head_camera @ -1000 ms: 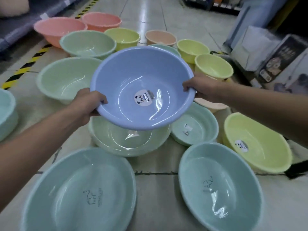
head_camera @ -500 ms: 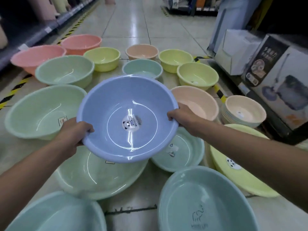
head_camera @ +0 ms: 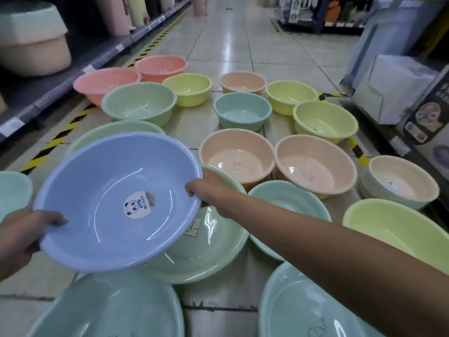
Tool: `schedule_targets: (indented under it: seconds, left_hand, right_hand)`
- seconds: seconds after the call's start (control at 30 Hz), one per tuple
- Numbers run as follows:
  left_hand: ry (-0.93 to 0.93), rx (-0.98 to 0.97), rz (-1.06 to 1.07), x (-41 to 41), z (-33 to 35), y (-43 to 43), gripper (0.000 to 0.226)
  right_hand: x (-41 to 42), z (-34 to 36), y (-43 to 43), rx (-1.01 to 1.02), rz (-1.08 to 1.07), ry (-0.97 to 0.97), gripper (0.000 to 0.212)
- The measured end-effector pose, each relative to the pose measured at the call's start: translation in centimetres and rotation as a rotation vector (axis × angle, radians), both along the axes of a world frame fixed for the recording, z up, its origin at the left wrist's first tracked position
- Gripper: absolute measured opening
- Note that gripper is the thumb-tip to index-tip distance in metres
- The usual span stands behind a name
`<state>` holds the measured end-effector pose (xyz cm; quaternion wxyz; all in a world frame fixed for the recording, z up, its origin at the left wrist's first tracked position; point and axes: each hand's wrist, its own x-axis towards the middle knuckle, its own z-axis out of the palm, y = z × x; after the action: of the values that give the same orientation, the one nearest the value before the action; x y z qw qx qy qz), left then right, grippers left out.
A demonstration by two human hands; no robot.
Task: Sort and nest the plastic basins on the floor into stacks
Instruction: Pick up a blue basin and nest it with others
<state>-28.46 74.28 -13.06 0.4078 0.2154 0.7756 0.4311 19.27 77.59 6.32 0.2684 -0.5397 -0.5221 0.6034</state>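
Your left hand (head_camera: 23,233) is curled over the near-left rim of the blue basin (head_camera: 102,215), fingers wrapped on the edge, and that basin is your landmark: it's up off the floor, tilted toward you, panda sticker (head_camera: 139,205) showing in its bottom. Just behind its far-left rim a pale green basin (head_camera: 114,128) peeks out; further behind that sit a green basin (head_camera: 138,103) and two pink basins (head_camera: 107,82). Directly under the blue basin's right side lies a wide green basin (head_camera: 206,249) flat on the floor. Your right hand (head_camera: 209,190) grips the blue basin's right rim, thumb inside, fingers closed beneath. Right of the blue basin two peach basins (head_camera: 237,154) stand side by side, with a teal basin (head_camera: 241,110) and yellow basins (head_camera: 325,117) beyond them. Far right of it, a stack of cream basins (head_camera: 401,183) is already nested, just beside a lime basin (head_camera: 393,227). Nearer you than the blue basin, two large teal basins (head_camera: 109,310) sit on the tiled floor (head_camera: 226,45).
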Motion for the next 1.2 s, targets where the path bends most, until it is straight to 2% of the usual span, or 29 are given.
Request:
schedule_targets:
  seconds: [0.1, 0.17, 0.33, 0.47, 0.8, 0.93, 1.13, 1.2]
  left_hand:
    - [0.083, -0.077, -0.039, 15.6, 16.0, -4.7, 0.020]
    - [0.122, -0.016, -0.052, 20.6, 19.3, -5.6, 0.008]
    - [0.054, 0.022, -0.134, 24.7, 19.3, -4.2, 0.023]
    - [0.033, -0.013, -0.222, 27.4, 18.0, -4.3, 0.046]
    - [-0.031, -0.005, -0.242, 27.0, 17.6, -4.5, 0.046]
    - [-0.059, -0.044, -0.228, 26.5, 22.5, -4.2, 0.032]
    - [-0.143, -0.164, -0.202, 26.5, 36.1, -5.8, 0.039]
    - [-0.184, -0.210, -0.183, 26.4, 41.3, -7.1, 0.033]
  right_hand:
    - [1.3, -0.3, -0.2, -0.011, 0.004, -0.011, 0.030]
    - [2.7, -0.7, 0.0, -0.018, -0.046, -0.015, 0.030]
    - [7.4, -1.3, 0.2, -0.029, -0.136, -0.063, 0.031]
    - [10.6, -2.2, -0.2, -0.037, -0.141, -0.113, 0.026]
    - [10.7, -2.7, -1.3, -0.068, -0.160, -0.120, 0.034]
    - [9.8, 2.3, -1.9, -0.120, -0.223, -0.150, 0.026]
    - [8.9, 14.9, -5.6, -0.282, -0.384, -0.188, 0.014]
    - [8.4, 20.0, -7.2, -0.358, -0.431, -0.203, 0.019]
